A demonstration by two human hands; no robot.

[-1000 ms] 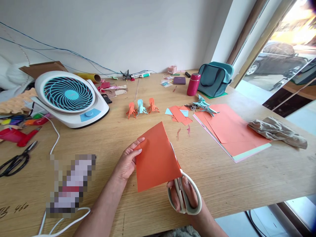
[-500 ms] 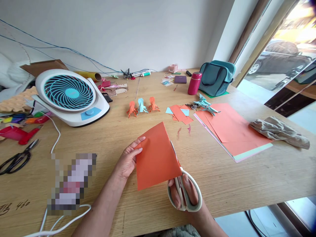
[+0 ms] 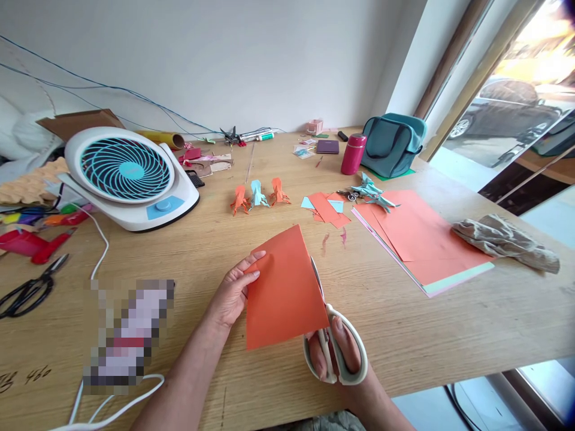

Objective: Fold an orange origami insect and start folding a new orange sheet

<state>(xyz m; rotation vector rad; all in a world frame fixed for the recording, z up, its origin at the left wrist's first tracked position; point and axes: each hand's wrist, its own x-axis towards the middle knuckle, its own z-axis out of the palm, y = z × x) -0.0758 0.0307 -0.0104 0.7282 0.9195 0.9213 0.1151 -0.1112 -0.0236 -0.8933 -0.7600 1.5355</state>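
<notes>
Orange paper sheet (image 3: pixel 285 293), smooth, flat, four-sided, held tilted above wood-grain tabletop (image 3: pixel 188 251). Left hand (image 3: pixel 233 290): grip closed, thumb and fingers pinching sheet's left edge. Right hand (image 3: pixel 347 347): grip threaded through looped off-white handles of scissors (image 3: pixel 350 378), handles slightly spread, metal blade along sheet's right edge.

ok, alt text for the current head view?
Left hand holds an orange sheet; right hand holds white-handled scissors at its edge. Beyond, on a wooden table: three folded-paper figures, a fan at left, stacked paper at right.
</notes>
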